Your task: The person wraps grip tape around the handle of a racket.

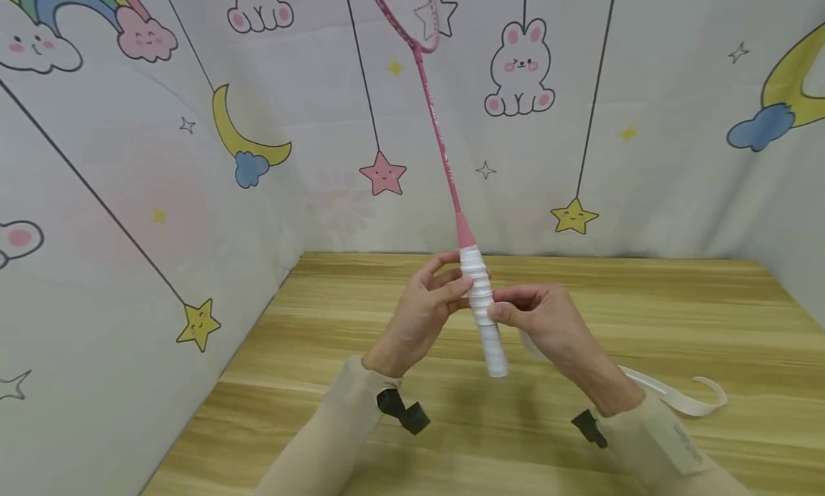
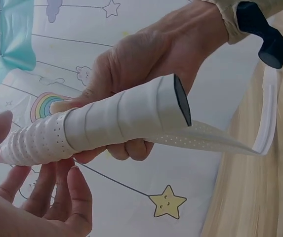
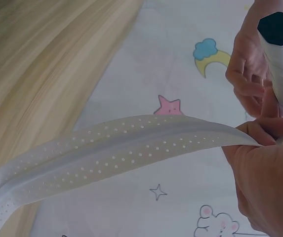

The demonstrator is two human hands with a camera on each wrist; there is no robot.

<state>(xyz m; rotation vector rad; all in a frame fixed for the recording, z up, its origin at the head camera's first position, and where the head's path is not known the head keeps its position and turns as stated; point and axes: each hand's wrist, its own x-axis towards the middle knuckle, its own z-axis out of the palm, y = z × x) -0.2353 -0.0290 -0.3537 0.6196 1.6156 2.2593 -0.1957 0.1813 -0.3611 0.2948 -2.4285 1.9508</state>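
Observation:
A pink badminton racket stands tilted above the table, its head cut off by the top of the head view. My left hand holds the handle's upper part between thumb and fingers. White perforated grip tape winds in ridged, overlapping turns around that upper part. Below the turns, the smoother white lower handle shows, ending in a dark butt cap. My right hand pinches the tape beside the handle's last turn. From its fingers a loose perforated strip with a raised middle ridge trails away.
Beyond my right wrist, the tape's free end curls on the wood-grain table. A white cloth backdrop with cartoon prints hangs behind and to the left. Each wrist carries a black camera mount.

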